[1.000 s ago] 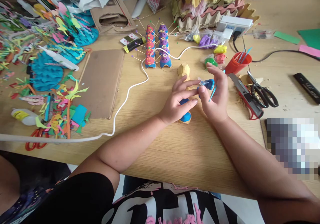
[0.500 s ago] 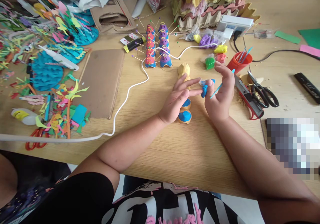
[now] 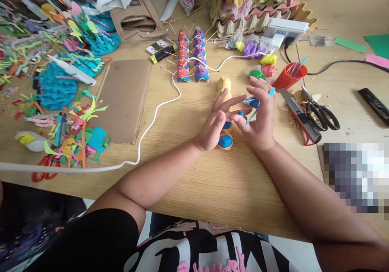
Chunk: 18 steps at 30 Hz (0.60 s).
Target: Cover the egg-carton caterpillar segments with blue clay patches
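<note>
Centre of the frame, the left hand (image 3: 212,129) has its fingers spread apart; behind it runs a yellow egg-carton strip (image 3: 224,83), blue towards its near end; blue clay (image 3: 241,113) sits between the hands' fingertips; right of centre, the right hand (image 3: 260,120) grips a blue stick (image 3: 254,114).

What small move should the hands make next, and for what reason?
Perhaps the left hand could press the small blue piece onto the carton strip: the piece is at the fingertips, the strip's near end carries blue while its far end looks yellow, and the right hand holds a blue stick.
</note>
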{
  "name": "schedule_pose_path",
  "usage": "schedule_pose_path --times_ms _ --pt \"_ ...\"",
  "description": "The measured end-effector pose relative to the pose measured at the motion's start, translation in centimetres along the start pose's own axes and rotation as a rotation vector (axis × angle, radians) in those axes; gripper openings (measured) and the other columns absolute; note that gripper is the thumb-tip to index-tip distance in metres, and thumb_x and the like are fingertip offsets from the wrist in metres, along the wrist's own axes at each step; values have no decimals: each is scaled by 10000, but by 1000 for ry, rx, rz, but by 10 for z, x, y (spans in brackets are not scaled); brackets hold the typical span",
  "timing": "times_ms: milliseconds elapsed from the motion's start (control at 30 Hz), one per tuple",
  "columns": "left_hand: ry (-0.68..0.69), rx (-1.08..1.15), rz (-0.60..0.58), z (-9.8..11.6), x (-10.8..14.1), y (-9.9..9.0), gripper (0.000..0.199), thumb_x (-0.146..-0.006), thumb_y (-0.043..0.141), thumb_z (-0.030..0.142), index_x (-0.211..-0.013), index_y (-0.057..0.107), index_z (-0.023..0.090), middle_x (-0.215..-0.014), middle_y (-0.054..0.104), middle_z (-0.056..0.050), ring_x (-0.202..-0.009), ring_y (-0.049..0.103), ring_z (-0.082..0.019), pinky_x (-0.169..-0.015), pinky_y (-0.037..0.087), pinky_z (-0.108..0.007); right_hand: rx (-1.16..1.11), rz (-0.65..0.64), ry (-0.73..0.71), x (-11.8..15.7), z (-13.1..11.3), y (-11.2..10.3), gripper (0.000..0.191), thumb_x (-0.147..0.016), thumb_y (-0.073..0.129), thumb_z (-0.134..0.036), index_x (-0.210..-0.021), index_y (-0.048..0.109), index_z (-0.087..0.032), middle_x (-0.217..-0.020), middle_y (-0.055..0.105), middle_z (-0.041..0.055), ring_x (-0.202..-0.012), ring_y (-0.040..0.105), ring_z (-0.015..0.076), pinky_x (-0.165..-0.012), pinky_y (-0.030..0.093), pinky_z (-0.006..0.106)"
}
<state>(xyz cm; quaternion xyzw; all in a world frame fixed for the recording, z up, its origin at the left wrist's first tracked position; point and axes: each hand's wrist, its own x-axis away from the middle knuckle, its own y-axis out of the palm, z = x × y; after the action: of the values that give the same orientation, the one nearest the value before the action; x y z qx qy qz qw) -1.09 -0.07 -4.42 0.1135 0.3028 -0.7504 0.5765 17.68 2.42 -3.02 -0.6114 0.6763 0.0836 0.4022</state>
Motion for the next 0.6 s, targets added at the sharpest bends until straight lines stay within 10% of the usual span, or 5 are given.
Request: schedule_pose_path --times_ms 167,400,600 --pt "-33 101 -23 -3 0 -5 949 -1088 17 820 -1354 827 404 -1740 612 60 -1851 135 -279 -1535 152 -606 -20 111 -117 1 11 -2 738 -978 634 -851 -1534 585 -367 -1601 650 139 -1547 609 442 -1324 409 805" --pt "-77 98 -6 -5 -1 -6 939 -1096 26 810 -1343 840 412 -1727 619 71 -1845 158 -303 -1529 143 -670 64 82 30 2 10 -9 626 -1049 576 -776 -1592 528 -469 -1663 646 98 -1616 529 403 -1352 398 770" --pt "-80 148 -22 -4 -2 -5 978 -1086 -16 810 -1313 842 398 -1740 612 80 -1852 117 -294 -1526 185 -662 27 36 -156 2 8 -1 772 -939 680 -869 -1539 584 -393 -1646 656 110 -1593 577 447 -1346 384 819"
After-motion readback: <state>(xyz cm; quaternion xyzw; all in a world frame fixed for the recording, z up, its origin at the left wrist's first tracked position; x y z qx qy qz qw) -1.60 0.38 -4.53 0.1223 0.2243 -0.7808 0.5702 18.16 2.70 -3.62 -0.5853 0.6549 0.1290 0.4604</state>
